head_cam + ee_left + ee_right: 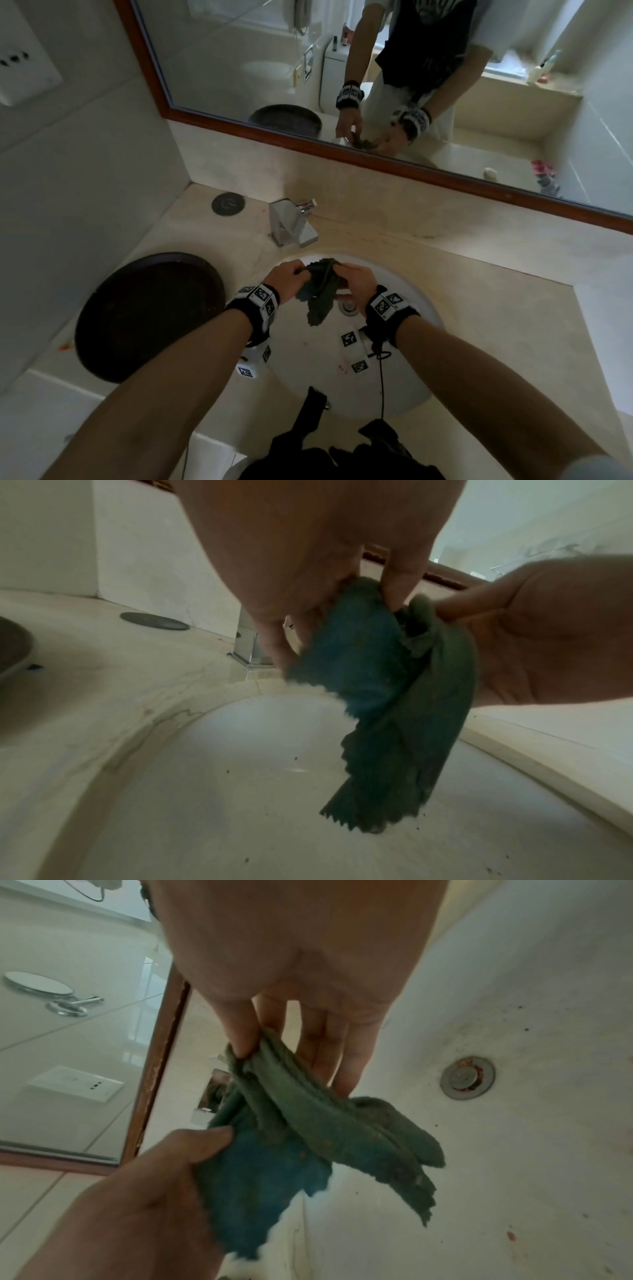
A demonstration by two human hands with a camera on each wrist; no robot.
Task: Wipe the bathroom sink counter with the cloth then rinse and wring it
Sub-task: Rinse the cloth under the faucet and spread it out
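Observation:
A dark green cloth (320, 291) hangs bunched between both hands above the white sink basin (411, 301). My left hand (287, 279) pinches its left edge, thumb and fingers curled into the fabric. My right hand (356, 282) pinches the right edge between thumb and fingers. In the left wrist view the cloth (387, 696) droops toward the basin (222, 791), its zigzag hem hanging free. In the right wrist view the cloth (308, 1123) is folded in layers, with the right thumb pinching its top corner and the left hand (164, 1177) gripping the blue-green side.
A chrome faucet (291, 222) stands behind the basin on the beige counter (462, 257). A dark round tray (147, 315) lies at the left, a small black disc (227, 204) behind it. The drain (467, 1077) sits amid dirt specks. A wood-framed mirror (308, 68) lines the back wall.

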